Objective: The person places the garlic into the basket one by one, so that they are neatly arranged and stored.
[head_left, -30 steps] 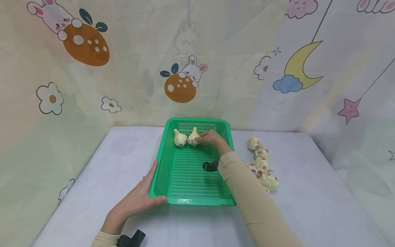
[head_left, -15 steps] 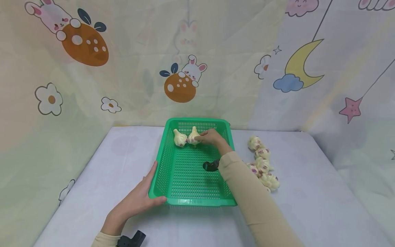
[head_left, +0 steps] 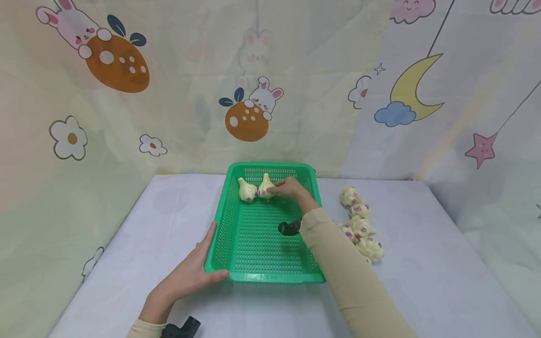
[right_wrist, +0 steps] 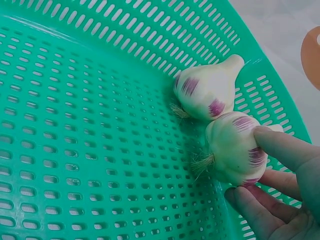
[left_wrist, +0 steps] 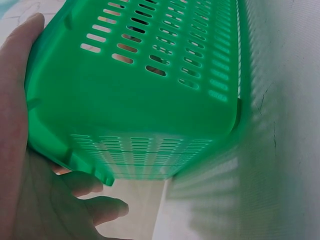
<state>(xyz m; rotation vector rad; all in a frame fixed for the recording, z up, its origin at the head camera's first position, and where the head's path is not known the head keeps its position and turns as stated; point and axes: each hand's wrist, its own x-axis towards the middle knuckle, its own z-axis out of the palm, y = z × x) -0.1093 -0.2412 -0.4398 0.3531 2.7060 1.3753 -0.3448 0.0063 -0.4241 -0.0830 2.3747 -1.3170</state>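
Note:
My right hand point(head_left: 291, 190) pinches a garlic bulb point(head_left: 265, 186) between thumb and fingers, inside the green plastic basket point(head_left: 274, 277). In the right wrist view the held garlic bulb point(right_wrist: 235, 150) shows purple streaks and dry roots, and it lies against a second garlic bulb point(right_wrist: 207, 90) at the basket's end wall. My left hand point(head_left: 192, 270) holds the near left corner of the basket, thumb on the front rim and fingers along the left side. From the left wrist, the hand's fingers point(left_wrist: 102, 207) show beneath the basket's rim.
Several more garlic bulbs point(head_left: 359, 225) lie in a group on the white tabletop point(head_left: 422, 281), right of the basket and partly behind my right sleeve point(head_left: 342, 267). A cartoon-printed cloth point(head_left: 313, 94) hangs behind the table.
Both hands, the basket and the garlic stay practically in place; only the head view shifts slightly.

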